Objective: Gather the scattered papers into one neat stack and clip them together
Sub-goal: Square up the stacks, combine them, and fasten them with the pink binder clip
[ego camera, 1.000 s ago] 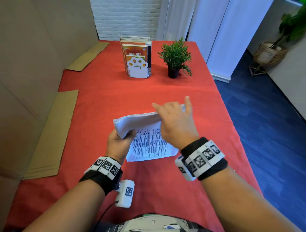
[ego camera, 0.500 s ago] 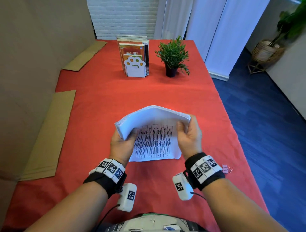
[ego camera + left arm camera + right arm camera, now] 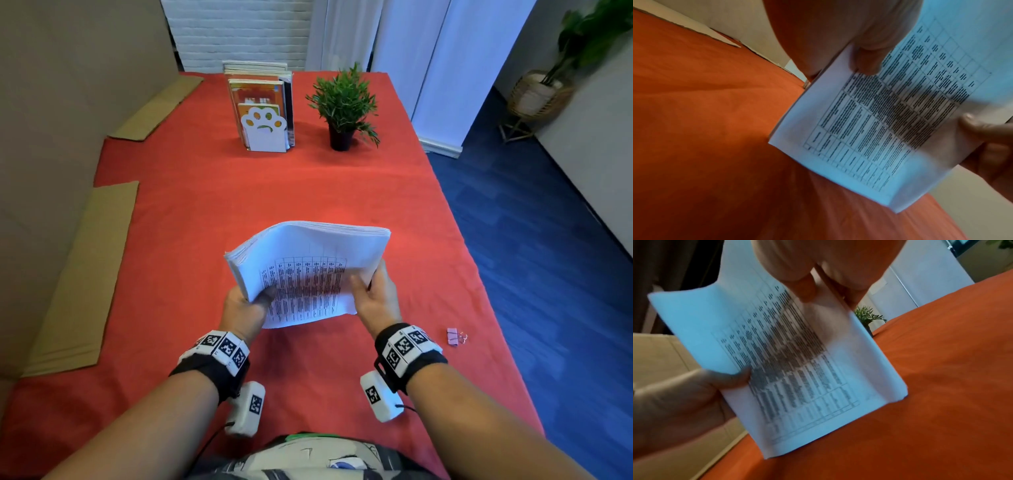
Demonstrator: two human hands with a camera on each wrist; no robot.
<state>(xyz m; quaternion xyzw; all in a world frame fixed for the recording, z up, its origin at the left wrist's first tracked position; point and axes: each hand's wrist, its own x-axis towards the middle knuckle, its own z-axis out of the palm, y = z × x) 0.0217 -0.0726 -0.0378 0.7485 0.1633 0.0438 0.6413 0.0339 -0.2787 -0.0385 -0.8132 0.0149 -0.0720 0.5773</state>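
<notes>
A thick stack of white papers [image 3: 308, 270] printed with a table stands on its lower edge on the red tablecloth [image 3: 239, 192], its top bowing away from me. My left hand [image 3: 248, 303] grips its left side, thumb on the printed face. My right hand [image 3: 375, 291] grips the right side the same way. The left wrist view shows the stack [image 3: 885, 123] with both thumbs on it; the right wrist view shows the stack [image 3: 789, 366] from the other side. A pink binder clip [image 3: 454, 336] lies on the cloth to the right of my right wrist.
At the back of the table stand a white paw-shaped bookend with books [image 3: 263, 113] and a small potted plant [image 3: 344, 106]. Flat cardboard pieces [image 3: 85, 274] lie along the left edge against a cardboard wall. The table's right edge drops to blue floor [image 3: 548, 274].
One second ago my right hand lay over the top of the stack; it has since come down to grip the right side, and the stack now stands more upright between both hands.
</notes>
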